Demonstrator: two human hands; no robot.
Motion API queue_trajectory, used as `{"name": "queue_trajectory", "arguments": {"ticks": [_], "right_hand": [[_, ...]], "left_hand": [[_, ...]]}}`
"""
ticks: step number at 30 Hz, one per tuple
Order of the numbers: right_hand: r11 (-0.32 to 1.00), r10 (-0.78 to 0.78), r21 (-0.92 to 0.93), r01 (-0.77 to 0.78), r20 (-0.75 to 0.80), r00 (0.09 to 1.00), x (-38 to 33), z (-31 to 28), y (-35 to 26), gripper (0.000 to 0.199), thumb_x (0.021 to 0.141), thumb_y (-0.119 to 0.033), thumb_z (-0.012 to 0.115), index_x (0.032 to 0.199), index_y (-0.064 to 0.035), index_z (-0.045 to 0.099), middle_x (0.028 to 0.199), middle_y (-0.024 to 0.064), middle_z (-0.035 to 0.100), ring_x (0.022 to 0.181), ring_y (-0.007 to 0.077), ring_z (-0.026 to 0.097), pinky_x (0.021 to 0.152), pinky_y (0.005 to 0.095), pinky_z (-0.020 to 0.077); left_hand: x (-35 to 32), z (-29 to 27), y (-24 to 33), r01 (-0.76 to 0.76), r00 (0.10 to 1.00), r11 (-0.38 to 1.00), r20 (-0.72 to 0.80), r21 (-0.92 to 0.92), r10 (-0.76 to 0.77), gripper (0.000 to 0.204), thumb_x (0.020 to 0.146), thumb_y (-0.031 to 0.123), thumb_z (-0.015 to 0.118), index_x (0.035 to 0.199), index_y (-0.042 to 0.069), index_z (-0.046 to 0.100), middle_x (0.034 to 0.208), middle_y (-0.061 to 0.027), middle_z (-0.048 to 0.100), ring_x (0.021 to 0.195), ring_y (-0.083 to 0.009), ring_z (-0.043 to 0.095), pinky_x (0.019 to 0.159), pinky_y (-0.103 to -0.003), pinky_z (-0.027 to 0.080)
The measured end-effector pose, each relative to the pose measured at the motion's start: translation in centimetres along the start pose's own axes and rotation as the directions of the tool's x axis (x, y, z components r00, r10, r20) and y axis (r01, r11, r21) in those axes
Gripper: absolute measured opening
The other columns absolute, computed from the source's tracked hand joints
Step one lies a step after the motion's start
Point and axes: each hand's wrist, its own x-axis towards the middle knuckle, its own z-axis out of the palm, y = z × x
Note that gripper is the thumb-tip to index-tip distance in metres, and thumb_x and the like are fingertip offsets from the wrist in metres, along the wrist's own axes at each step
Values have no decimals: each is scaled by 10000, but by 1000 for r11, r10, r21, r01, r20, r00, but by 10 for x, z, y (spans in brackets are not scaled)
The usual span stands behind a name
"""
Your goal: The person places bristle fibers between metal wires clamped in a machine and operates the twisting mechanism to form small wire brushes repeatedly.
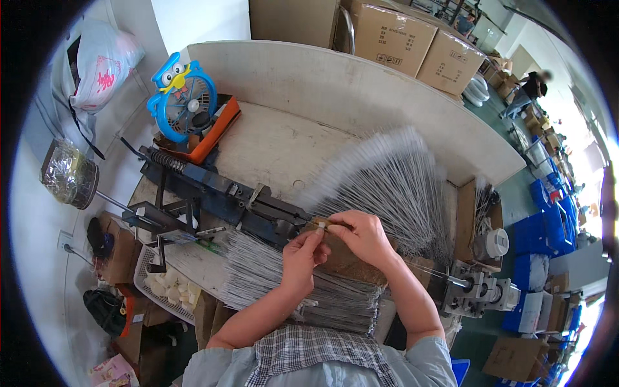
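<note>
My left hand point(302, 258) is closed, thumb and fingertips pinching a small white piece point(321, 226) at the right end of a long dark metal fixture point(258, 206). My right hand point(364, 237) meets it from the other side, its fingers pinched together; what they hold is too small to make out. Beyond my hands a large fan of thin grey wires point(393, 187) lies spread on the bench. Another bundle of wires point(251, 267) lies left of my left forearm, and more wires point(342, 303) lie in front of me, below a brown block point(351, 261) under my hands.
A motor-like metal device point(480, 290) stands at the right edge. A blue cartoon-shaped fan point(187, 100) and an orange tray point(219, 129) sit at the back left. Lower left is a white basket point(145, 264) of pale pieces. Cardboard boxes point(393, 39) stand behind the curved partition. A person point(532, 90) stands far off.
</note>
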Motion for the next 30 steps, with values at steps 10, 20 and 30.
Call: {"name": "queue_trajectory", "arguments": {"ticks": [10,20,30], "right_hand": [[998,6,67,-6,4,1000,-2,-5,-3,199,774,-159,633,905,-9,648,792,133,632,709,262,606,640,316,472],[975,-124,-196,100,-117,985,-5,6,-16,196,742,-174,649,885,-40,661,798,79,613,785,261,579,679,352,471],[829,-347,-539,149,-287,893,-19,25,-12,284,670,-171,689,931,-69,644,900,34,612,862,225,559,714,348,439]], "left_hand": [[0,-4,-6,-77,997,994,27,80,75,210,870,257,588,846,49,605,645,-19,594,523,-73,517,496,-200,415],[3,2,-4,2,997,995,76,-100,6,471,936,473,329,956,59,553,874,-73,623,856,-163,588,805,-313,428],[1,9,-11,-54,995,947,64,-315,79,141,881,157,517,957,42,548,888,-44,605,820,-134,590,762,-280,470]]}}
